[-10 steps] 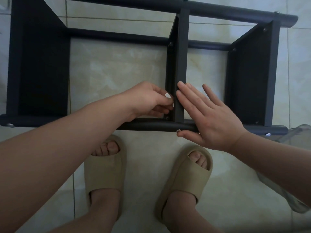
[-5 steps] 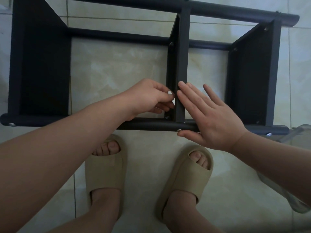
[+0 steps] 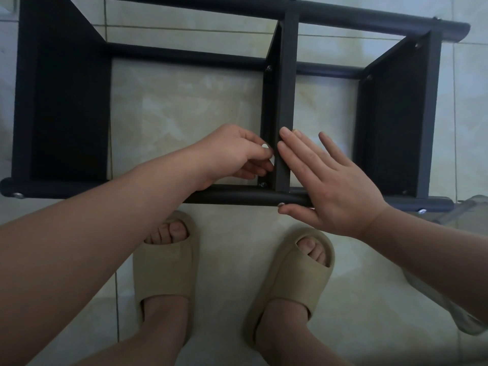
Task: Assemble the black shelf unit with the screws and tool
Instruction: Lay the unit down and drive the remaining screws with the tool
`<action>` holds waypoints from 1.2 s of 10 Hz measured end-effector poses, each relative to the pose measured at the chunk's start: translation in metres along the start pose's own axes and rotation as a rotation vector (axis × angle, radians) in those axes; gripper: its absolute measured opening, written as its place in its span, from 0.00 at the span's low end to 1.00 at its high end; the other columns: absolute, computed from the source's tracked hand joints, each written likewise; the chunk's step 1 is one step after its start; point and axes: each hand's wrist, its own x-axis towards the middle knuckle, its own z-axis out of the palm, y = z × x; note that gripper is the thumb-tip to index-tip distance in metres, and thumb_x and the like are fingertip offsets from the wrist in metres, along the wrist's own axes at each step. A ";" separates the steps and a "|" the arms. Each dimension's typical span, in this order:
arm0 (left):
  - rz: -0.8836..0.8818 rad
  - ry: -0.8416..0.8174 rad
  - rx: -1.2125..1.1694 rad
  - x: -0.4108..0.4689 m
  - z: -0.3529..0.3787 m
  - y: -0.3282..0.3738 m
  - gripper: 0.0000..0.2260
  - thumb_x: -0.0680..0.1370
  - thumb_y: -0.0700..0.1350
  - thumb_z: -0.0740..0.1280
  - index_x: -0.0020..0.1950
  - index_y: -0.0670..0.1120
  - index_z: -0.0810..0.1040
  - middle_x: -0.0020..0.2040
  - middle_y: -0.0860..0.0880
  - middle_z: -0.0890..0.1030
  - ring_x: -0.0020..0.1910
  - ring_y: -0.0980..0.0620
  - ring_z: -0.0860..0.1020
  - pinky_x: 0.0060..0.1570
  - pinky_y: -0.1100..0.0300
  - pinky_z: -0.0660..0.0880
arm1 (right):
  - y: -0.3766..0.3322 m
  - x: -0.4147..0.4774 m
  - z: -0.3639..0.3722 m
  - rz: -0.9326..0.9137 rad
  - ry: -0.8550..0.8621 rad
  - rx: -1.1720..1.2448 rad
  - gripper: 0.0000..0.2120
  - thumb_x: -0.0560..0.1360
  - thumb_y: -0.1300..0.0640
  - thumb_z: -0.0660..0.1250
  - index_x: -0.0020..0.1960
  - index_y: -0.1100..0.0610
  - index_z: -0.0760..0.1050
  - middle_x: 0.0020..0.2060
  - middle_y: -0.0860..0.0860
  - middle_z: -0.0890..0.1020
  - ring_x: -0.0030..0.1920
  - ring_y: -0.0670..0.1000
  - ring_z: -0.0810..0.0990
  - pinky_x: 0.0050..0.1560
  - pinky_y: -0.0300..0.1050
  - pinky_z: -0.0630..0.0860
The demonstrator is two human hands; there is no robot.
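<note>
The black shelf unit (image 3: 287, 75) lies on its side on the tiled floor, with its front tube (image 3: 237, 198) just ahead of my feet. My right hand (image 3: 330, 180) presses flat against the right face of the middle panel, fingers straight and thumb under the front tube beside a silver screw (image 3: 281, 204). My left hand (image 3: 232, 151) is at the panel's left face with curled fingers. Its thumb and fingertips pinch a small tool that is mostly hidden. This pinch is a little above the corner screw (image 3: 262, 184).
My two feet in beige slippers (image 3: 166, 260) stand right behind the front tube. A crumpled clear plastic bag (image 3: 470, 207) lies on the floor at the right end of the shelf. Pale tiles (image 3: 184, 109) show through the open frame.
My left hand has shifted slightly up along the middle panel, its pinch turning a little. The right hand and the shelf have stayed where they were.
</note>
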 end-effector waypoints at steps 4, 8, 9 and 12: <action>-0.065 -0.038 0.032 -0.001 0.001 0.000 0.08 0.82 0.39 0.64 0.44 0.43 0.79 0.34 0.50 0.85 0.34 0.55 0.82 0.36 0.64 0.79 | 0.000 0.000 0.000 0.002 0.002 0.006 0.42 0.82 0.32 0.52 0.81 0.63 0.54 0.82 0.57 0.53 0.82 0.56 0.51 0.79 0.63 0.55; 0.031 -0.080 0.212 -0.006 -0.002 -0.002 0.10 0.82 0.36 0.63 0.43 0.44 0.79 0.36 0.51 0.84 0.40 0.53 0.81 0.50 0.58 0.79 | 0.000 0.000 0.000 -0.001 0.015 0.007 0.42 0.81 0.32 0.53 0.81 0.63 0.54 0.81 0.58 0.54 0.82 0.56 0.52 0.78 0.64 0.56; 0.043 -0.089 0.239 -0.006 -0.002 -0.005 0.10 0.82 0.35 0.63 0.43 0.45 0.79 0.37 0.51 0.84 0.40 0.53 0.81 0.47 0.60 0.78 | 0.000 0.000 0.000 0.000 0.016 0.005 0.42 0.81 0.32 0.53 0.81 0.63 0.54 0.81 0.58 0.54 0.82 0.56 0.53 0.78 0.64 0.56; 0.079 -0.136 0.347 -0.006 -0.004 -0.008 0.09 0.81 0.37 0.66 0.43 0.47 0.79 0.36 0.52 0.85 0.39 0.56 0.82 0.49 0.56 0.80 | 0.000 0.000 0.001 0.000 0.019 0.000 0.42 0.81 0.32 0.54 0.81 0.63 0.55 0.81 0.58 0.54 0.81 0.56 0.53 0.78 0.64 0.57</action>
